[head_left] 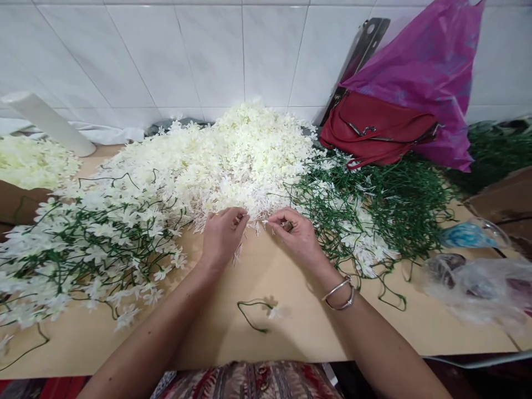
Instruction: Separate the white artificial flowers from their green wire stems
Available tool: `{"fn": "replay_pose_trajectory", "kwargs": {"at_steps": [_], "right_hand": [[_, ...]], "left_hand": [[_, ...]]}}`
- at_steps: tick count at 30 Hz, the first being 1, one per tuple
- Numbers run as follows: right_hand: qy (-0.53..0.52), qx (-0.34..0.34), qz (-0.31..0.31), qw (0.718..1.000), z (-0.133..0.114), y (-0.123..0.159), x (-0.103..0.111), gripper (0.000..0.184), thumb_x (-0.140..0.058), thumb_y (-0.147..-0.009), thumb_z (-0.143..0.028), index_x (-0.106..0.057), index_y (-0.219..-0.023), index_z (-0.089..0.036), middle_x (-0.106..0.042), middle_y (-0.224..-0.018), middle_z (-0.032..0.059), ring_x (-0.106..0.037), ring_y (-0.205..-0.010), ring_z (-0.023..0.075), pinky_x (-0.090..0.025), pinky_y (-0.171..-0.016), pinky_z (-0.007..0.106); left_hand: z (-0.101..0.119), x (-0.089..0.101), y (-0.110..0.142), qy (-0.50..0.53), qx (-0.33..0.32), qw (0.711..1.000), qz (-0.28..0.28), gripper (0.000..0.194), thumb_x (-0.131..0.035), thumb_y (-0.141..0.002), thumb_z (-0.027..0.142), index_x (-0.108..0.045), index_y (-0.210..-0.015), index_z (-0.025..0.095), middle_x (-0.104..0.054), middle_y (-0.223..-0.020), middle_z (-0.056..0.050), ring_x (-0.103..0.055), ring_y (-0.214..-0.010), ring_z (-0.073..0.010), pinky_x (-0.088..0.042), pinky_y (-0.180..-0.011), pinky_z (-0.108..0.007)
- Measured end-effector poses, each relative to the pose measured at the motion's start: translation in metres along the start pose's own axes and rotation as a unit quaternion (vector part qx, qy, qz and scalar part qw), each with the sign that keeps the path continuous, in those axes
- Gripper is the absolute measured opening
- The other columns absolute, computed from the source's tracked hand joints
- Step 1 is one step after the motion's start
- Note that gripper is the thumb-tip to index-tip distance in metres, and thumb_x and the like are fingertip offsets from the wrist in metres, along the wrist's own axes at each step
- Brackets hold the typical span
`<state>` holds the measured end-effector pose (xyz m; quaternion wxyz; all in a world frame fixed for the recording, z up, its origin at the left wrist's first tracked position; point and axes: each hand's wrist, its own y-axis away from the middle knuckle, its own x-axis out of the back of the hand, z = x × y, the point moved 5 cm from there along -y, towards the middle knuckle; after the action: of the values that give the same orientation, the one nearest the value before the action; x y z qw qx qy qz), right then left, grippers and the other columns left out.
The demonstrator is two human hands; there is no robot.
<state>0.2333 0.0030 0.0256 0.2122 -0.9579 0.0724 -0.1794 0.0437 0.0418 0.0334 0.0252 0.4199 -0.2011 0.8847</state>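
My left hand (224, 235) is at the front edge of a heap of loose white artificial flower heads (249, 144), thumb and forefinger pinched together. Whatever lies between those fingertips is too small to make out. A short gap to the right, my right hand (298, 235) also pinches, with a tiny white bit at its fingertips that I cannot name. White stamen pieces (236, 191) lie just beyond both hands. Nearer me, a single green stem with a white flower (253, 317) rests on the table (216, 338).
Flowers on green stems (83, 244) are piled at left. A tangle of green stems (399, 205) lies at right, below a red handbag (374, 127) and purple bag (432, 72). A blue-patterned cup (471, 234) and clear plastic bag (477, 288) sit far right. A white roll (50, 122) leans at back left.
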Motion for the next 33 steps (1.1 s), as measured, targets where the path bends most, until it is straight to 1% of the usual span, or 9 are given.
{"fn": "replay_pose_trajectory", "kwargs": {"at_steps": [3,6,9,14,18,21,24,30,33], "right_hand": [[-0.028,0.025,0.025,0.999,-0.012,0.003,-0.002,0.009,-0.071,-0.090,-0.015,-0.073,-0.085,-0.022,-0.071,-0.086,0.0023,-0.066,-0.085,0.0191,-0.051,-0.082,0.033],[-0.036,0.035,0.037,0.998,-0.021,0.005,-0.003,0.012,-0.070,-0.091,-0.012,-0.073,-0.086,-0.023,-0.071,-0.088,0.0022,-0.066,-0.086,0.0191,-0.051,-0.082,0.033],[-0.024,0.022,0.042,0.999,-0.022,0.006,-0.005,0.014,-0.070,-0.090,-0.011,-0.072,-0.083,-0.023,-0.070,-0.084,0.0011,-0.066,-0.082,0.0186,-0.051,-0.079,0.033],[-0.021,-0.007,0.034,0.999,-0.022,0.007,-0.006,0.012,-0.071,-0.088,-0.014,-0.072,-0.081,-0.023,-0.070,-0.080,0.0008,-0.065,-0.078,0.0185,-0.050,-0.076,0.033],[-0.030,-0.035,0.031,0.998,-0.024,0.008,-0.008,0.009,-0.069,-0.087,-0.016,-0.071,-0.081,-0.022,-0.069,-0.079,0.0010,-0.063,-0.076,0.0176,-0.049,-0.075,0.032],[-0.089,-0.094,0.040,0.991,-0.018,0.009,-0.010,0.005,-0.072,-0.084,-0.020,-0.067,-0.085,-0.022,-0.066,-0.078,-0.0003,-0.060,-0.074,0.0166,-0.048,-0.072,0.031],[-0.158,-0.144,0.048,0.976,-0.012,0.010,-0.014,0.016,-0.074,-0.081,-0.023,-0.063,-0.092,-0.022,-0.062,-0.078,-0.0022,-0.058,-0.072,0.0153,-0.048,-0.070,0.030],[-0.185,-0.172,0.039,0.967,-0.006,0.009,-0.014,0.030,-0.076,-0.079,-0.024,-0.067,-0.107,-0.022,-0.062,-0.074,-0.0042,-0.058,-0.070,0.0151,-0.047,-0.071,0.030],[-0.184,-0.183,0.019,0.965,-0.002,0.009,-0.014,0.025,-0.076,-0.080,-0.026,-0.073,-0.104,-0.021,-0.064,-0.074,-0.0027,-0.057,-0.069,0.0153,-0.047,-0.069,0.030]], "left_hand": [[-0.003,0.004,0.007,0.144,0.090,0.985,0.012,0.018,-0.071,-0.094,0.036,-0.080,-0.099,0.021,-0.080,-0.084,-0.001,-0.072,-0.074,-0.0179,-0.050,-0.073,-0.029],[0.005,0.001,0.015,0.241,0.137,0.961,-0.011,0.024,-0.072,-0.091,0.042,-0.081,-0.097,0.021,-0.081,-0.085,0.000,-0.073,-0.071,-0.0168,-0.051,-0.066,-0.026],[0.013,-0.002,0.020,0.282,0.144,0.948,-0.023,0.025,-0.073,-0.091,0.043,-0.082,-0.097,0.021,-0.080,-0.083,0.000,-0.072,-0.068,-0.0155,-0.051,-0.066,-0.025],[0.017,-0.005,0.022,0.285,0.124,0.950,-0.023,0.021,-0.073,-0.092,0.040,-0.082,-0.097,0.022,-0.080,-0.081,0.001,-0.073,-0.069,-0.0155,-0.052,-0.067,-0.024],[0.019,-0.005,0.025,0.278,0.085,0.957,-0.010,0.016,-0.073,-0.094,0.036,-0.081,-0.096,0.022,-0.080,-0.079,0.002,-0.075,-0.068,-0.0153,-0.055,-0.067,-0.024],[0.026,0.001,0.026,0.208,-0.006,0.977,0.033,0.011,-0.071,-0.096,0.028,-0.080,-0.101,0.023,-0.082,-0.089,0.001,-0.076,-0.070,-0.0148,-0.054,-0.069,-0.024],[0.034,0.005,0.029,0.123,-0.101,0.984,0.083,0.011,-0.070,-0.097,0.023,-0.078,-0.105,0.023,-0.083,-0.091,0.000,-0.075,-0.071,-0.0143,-0.053,-0.073,-0.025],[0.034,0.001,0.028,0.119,-0.136,0.980,0.079,0.010,-0.069,-0.099,0.019,-0.075,-0.106,0.021,-0.083,-0.094,0.000,-0.076,-0.076,-0.0138,-0.053,-0.075,-0.025],[0.033,-0.001,0.028,0.123,-0.147,0.979,0.071,0.011,-0.068,-0.100,0.019,-0.074,-0.107,0.022,-0.083,-0.096,0.000,-0.077,-0.080,-0.0145,-0.052,-0.078,-0.026]]}}
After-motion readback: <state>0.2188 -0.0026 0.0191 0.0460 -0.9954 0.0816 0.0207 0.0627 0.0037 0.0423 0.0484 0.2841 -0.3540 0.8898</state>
